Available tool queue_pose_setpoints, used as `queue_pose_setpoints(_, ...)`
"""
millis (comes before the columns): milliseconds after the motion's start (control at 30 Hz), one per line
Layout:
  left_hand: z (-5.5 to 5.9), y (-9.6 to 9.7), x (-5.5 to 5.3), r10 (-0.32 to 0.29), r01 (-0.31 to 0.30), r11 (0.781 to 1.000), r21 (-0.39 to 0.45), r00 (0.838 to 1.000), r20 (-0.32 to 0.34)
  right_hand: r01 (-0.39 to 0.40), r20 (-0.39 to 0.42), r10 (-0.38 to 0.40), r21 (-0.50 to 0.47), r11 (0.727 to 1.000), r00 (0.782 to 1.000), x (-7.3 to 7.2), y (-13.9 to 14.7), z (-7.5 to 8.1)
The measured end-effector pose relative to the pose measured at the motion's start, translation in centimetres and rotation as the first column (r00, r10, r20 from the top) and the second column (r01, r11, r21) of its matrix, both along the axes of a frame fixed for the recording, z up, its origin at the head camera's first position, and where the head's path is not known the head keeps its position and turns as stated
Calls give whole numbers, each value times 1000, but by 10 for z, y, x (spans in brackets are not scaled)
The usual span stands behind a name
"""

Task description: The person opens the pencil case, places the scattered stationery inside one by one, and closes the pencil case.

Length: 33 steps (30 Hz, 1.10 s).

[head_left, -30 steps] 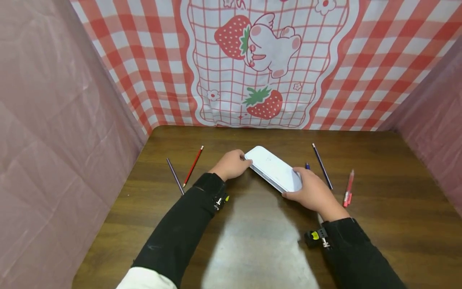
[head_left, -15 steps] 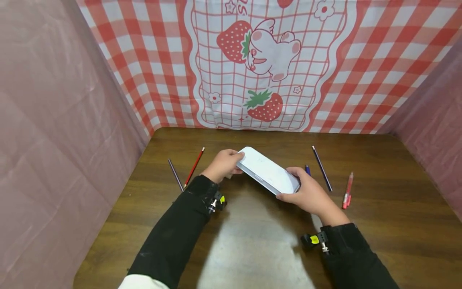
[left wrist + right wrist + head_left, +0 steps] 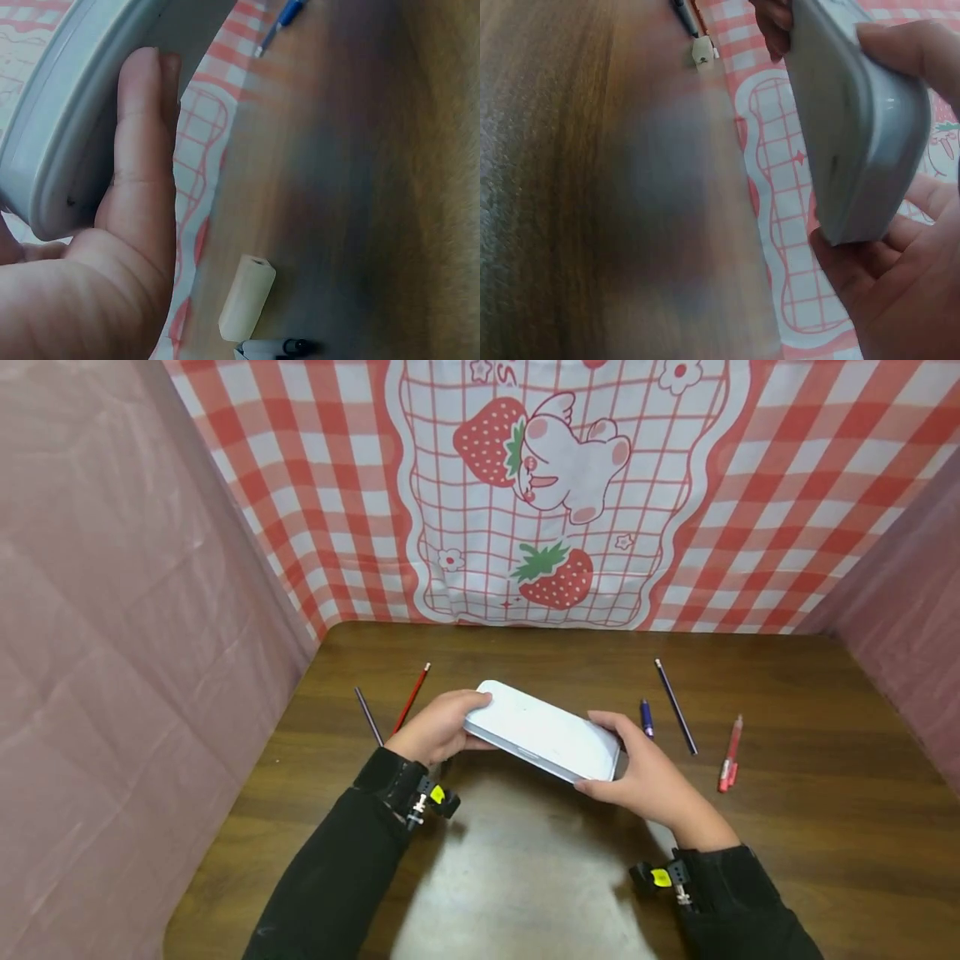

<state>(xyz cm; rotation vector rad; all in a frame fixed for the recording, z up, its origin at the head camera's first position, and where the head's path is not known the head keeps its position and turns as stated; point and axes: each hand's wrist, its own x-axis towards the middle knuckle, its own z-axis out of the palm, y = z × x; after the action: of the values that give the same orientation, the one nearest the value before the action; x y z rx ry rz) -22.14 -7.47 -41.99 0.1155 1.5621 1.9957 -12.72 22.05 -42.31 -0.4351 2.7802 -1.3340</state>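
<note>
While black sleeves [image 3: 330,868] are slanting in from the near side, two hands are holding a white case [image 3: 543,731] clear of the table [image 3: 810,760], between them. Left hand [image 3: 431,727] is pinching one end, thumb on top, fingers lying along the underside; right hand [image 3: 652,775] is spanning the other end, gripping wider, thumb at the near corner. Holding by opposite ends is probably sharing the weight and limiting tilt. Case is looking smooth and hard, long, round-cornered; plastic or metal, cannot tell.

Beneath, in the left wrist view, a cream block [image 3: 247,300], angular and matte, is resting on wood-grained tabletop. Red pen [image 3: 731,756], blue pen [image 3: 647,718] and dark pencil [image 3: 677,706] are lying apart at right; purple pencil [image 3: 369,717] and slim red pencil [image 3: 412,697] at left, all seemingly strewn clear of the middle. Farthest, soft checked cloth [image 3: 337,485] is hanging behind, probably as backdrop.
</note>
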Motion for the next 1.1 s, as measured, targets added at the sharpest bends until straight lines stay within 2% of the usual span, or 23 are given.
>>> queue_pose_setpoints(133,2,-7,14,20,-20,999,37,1000,-2,2,-58,-9,-123,992,998,5,-2,-3)
queue_pose_setpoints(233,3,-9,25,64,-63,996,60,998,-14,12,-87,-35,-249,968,996,8,-6,-6)
queue_pose_setpoints(333,4,-8,36,117,-114,991,73,993,-32,32,-85,-70,-383,923,994,10,-14,-8)
queue_pose_setpoints(400,5,-5,43,142,-139,987,82,989,-40,73,-40,-107,-492,868,993,12,-21,-8)
queue_pose_setpoints(467,5,-2,50,157,-153,985,85,986,-50,132,38,-138,-623,771,990,15,-28,-9)
queue_pose_setpoints(500,6,0,53,162,-157,984,82,985,-56,172,84,-157,-683,710,984,17,-32,-9)
queue_pose_setpoints(533,6,3,56,170,-165,983,81,984,-56,213,134,-170,-739,640,976,19,-36,-10)
queue_pose_setpoints(600,6,6,63,183,-177,981,85,981,-71,285,230,-172,-828,482,958,22,-42,-10)
queue_pose_setpoints(633,6,8,66,191,-185,979,81,979,-72,308,263,-164,-858,410,951,22,-44,-11)
queue_pose_setpoints(667,5,9,69,199,-193,978,75,977,-73,329,293,-154,-877,351,944,23,-46,-11)
queue_pose_setpoints(733,3,12,75,223,-219,974,56,972,-74,346,329,-109,-906,242,938,25,-48,-12)
queue_pose_setpoints(833,-2,15,84,259,-262,965,-17,961,-96,335,337,11,-939,81,942,27,-47,-14)
queue_pose_setpoints(900,-5,17,88,285,-301,950,-85,945,-159,342,339,91,-939,-23,936,28,-46,-15)
queue_pose_setpoints(967,-7,19,90,294,-341,926,-163,922,-253,371,353,148,-921,-120,924,29,-45,-17)
queue_pose_setpoints(1000,-8,19,92,290,-360,912,-198,905,-313,386,361,167,-909,-159,918,29,-45,-18)
queue_pose_setpoints(1033,-8,19,92,280,-381,896,-229,884,-373,400,370,177,-897,-187,912,29,-46,-19)
queue_pose_setpoints(1100,-10,18,93,242,-412,868,-278,839,-488,420,388,179,-885,-203,904,28,-47,-20)
